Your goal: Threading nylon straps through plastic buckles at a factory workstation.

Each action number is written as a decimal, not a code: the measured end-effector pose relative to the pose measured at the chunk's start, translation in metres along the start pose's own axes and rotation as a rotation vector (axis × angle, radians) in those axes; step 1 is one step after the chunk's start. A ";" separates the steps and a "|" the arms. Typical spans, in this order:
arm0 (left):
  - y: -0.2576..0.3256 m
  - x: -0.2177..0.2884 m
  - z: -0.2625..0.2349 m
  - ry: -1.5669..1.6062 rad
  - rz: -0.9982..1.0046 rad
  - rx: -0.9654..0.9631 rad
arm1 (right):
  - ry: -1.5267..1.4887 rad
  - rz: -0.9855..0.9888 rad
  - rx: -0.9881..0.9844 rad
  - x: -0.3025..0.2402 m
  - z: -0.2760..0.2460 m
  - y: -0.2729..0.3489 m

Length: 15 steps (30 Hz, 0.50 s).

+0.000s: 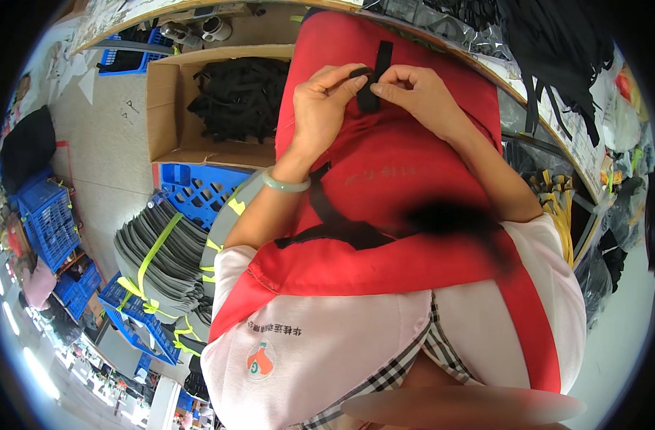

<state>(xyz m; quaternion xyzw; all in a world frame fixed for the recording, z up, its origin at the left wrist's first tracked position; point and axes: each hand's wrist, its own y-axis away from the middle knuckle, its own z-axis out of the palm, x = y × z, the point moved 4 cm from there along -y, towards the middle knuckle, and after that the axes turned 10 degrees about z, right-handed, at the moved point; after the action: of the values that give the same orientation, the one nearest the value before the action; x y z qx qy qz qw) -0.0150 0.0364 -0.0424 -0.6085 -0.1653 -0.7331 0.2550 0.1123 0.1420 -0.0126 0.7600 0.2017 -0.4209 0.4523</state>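
Over the red apron [413,150] on my lap, my left hand [319,107] and my right hand [420,99] face each other, a small gap between their fingertips. A short black strap [385,56] lies across the apron there, one end pointing away from me. The thumb and finger of my left hand pinch a narrow, curled end of black strap. My right hand has its thumb and forefinger closed on the strap's edge. Whether both ends belong to one piece is hidden by the fingers. A pale bangle [286,182] circles my left wrist.
Left of my lap, a cardboard box [165,107] holds a heap of black straps [238,99]. Below it are a blue crate [209,190] and stacked grey pieces [155,251] tied with yellow-green bands. A worktable edge [549,136] curves along the right, with black fabric [557,50] hanging over.
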 end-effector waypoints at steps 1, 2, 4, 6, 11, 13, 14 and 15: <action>0.001 0.000 0.001 0.007 0.012 -0.021 | 0.001 0.004 0.001 0.001 -0.001 -0.001; 0.001 0.001 0.001 0.012 0.025 -0.042 | -0.013 -0.011 0.035 0.001 -0.003 -0.004; 0.002 -0.001 0.000 0.023 0.017 -0.022 | -0.027 -0.023 0.070 -0.002 -0.003 -0.003; 0.001 -0.003 -0.003 0.033 0.013 0.004 | 0.069 -0.039 0.046 -0.011 0.004 0.002; -0.002 -0.003 -0.007 0.077 0.016 0.020 | 0.214 -0.180 0.030 -0.009 0.011 0.001; -0.004 -0.004 -0.009 0.070 0.044 -0.009 | 0.144 -0.067 -0.007 -0.007 0.007 -0.007; -0.004 -0.004 -0.010 0.061 0.069 -0.044 | 0.147 -0.066 -0.010 -0.007 0.007 -0.009; -0.005 -0.005 -0.012 0.063 0.069 -0.040 | 0.112 -0.038 -0.032 -0.005 0.008 -0.010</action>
<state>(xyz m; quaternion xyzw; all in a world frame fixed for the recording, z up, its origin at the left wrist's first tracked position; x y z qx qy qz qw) -0.0264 0.0345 -0.0492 -0.5955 -0.1216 -0.7457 0.2730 0.0983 0.1405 -0.0155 0.7710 0.2478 -0.3831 0.4443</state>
